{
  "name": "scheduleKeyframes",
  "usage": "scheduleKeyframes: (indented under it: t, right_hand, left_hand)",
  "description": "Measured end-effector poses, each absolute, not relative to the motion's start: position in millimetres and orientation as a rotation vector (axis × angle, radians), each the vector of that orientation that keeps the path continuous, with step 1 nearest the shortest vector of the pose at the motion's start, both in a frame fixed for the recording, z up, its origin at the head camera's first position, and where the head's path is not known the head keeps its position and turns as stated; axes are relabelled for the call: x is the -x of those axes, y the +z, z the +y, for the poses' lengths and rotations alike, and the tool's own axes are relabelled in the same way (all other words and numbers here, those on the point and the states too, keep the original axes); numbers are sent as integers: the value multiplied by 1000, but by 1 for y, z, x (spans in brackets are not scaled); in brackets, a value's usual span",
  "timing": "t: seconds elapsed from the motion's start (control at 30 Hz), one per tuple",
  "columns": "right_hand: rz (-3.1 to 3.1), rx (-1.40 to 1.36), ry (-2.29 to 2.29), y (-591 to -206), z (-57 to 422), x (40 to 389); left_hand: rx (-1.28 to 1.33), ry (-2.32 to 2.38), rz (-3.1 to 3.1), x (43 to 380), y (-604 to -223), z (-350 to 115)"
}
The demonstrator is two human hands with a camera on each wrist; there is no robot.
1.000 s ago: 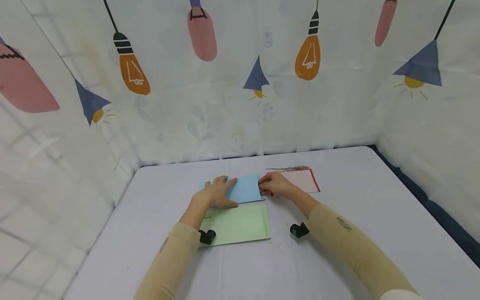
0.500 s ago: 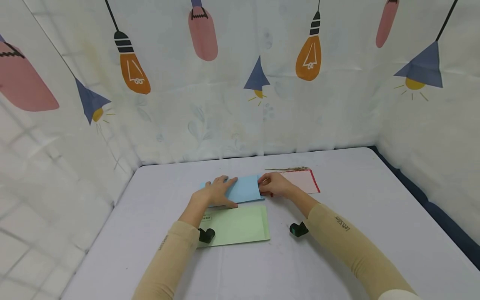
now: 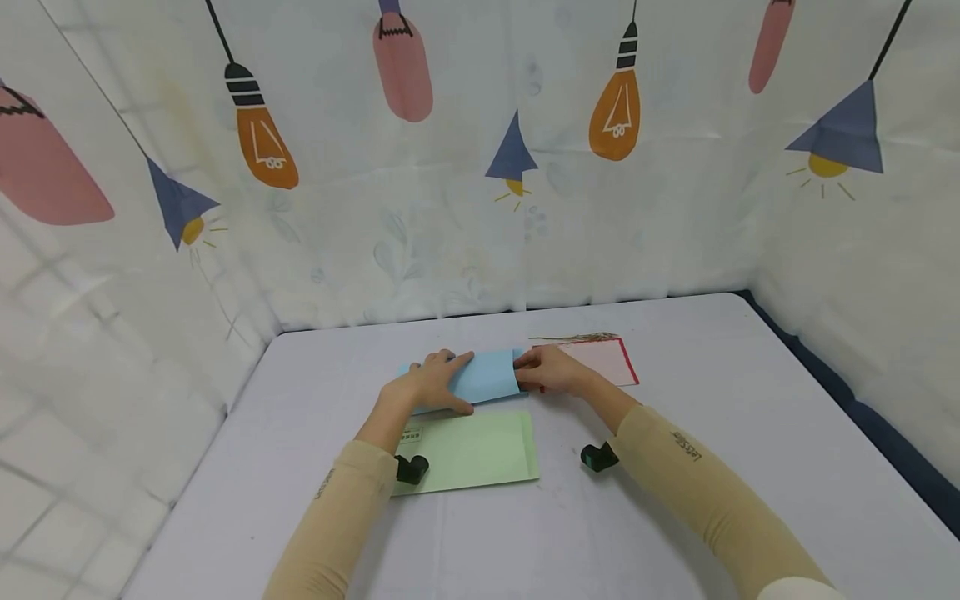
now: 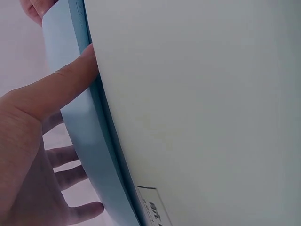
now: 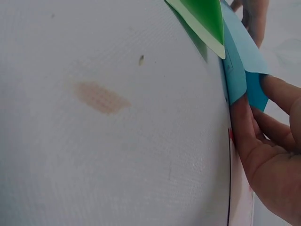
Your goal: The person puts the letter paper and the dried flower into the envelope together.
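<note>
A blue envelope [image 3: 483, 379] lies toward the back of the table, bowed upward. My left hand [image 3: 431, 383] holds it across its width. In the left wrist view the thumb [image 4: 70, 80] lies along its near edge, with the other fingers spread toward the far edge. At the gaping right end, my right hand [image 3: 551, 369] grips the envelope's opening. In the right wrist view a digit reaches just inside the mouth, its tip hidden by the blue paper [image 5: 236, 82]. Nearer me is a green envelope [image 3: 472, 450], its flap toward the right.
A pale pink card or envelope with a red border [image 3: 609, 362] lies partly behind the right hand. A thin dried sprig [image 3: 592, 337] rests along its far edge. Printed fabric [image 3: 450, 250] walls the white table [image 3: 637, 533] at the back and sides.
Both hands keep their places on the blue envelope. The right fingers have shifted slightly at its opening, and its right end looks a little more bowed.
</note>
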State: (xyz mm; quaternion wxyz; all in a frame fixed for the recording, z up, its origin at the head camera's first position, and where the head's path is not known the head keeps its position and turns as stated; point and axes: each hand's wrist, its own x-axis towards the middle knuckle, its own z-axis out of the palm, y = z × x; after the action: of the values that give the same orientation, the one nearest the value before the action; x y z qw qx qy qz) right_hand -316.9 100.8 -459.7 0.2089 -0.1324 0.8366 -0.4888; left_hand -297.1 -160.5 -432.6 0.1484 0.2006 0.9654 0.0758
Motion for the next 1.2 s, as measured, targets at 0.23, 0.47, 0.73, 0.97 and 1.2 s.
scheduleKeyframes:
  t: [0.23, 0.47, 0.73, 0.97, 1.2]
  right_hand:
    - [2338, 418, -1393, -462, 100, 315]
    - [2347, 438, -1428, -461, 107, 308]
    - [2320, 417, -1470, -446, 124, 297]
    - [2447, 463, -1324, -442, 144, 295]
    - [2482, 425, -1285, -443, 162, 295]
  left_hand:
    - [-573, 196, 2781, 299, -435, -162]
    - [-576, 204, 2799, 299, -437, -162]
    - [-605, 218, 2801, 297, -434, -162]
    - [-605, 213, 2804, 298, -435, -164]
    - [-589, 212, 2812, 296, -434, -162]
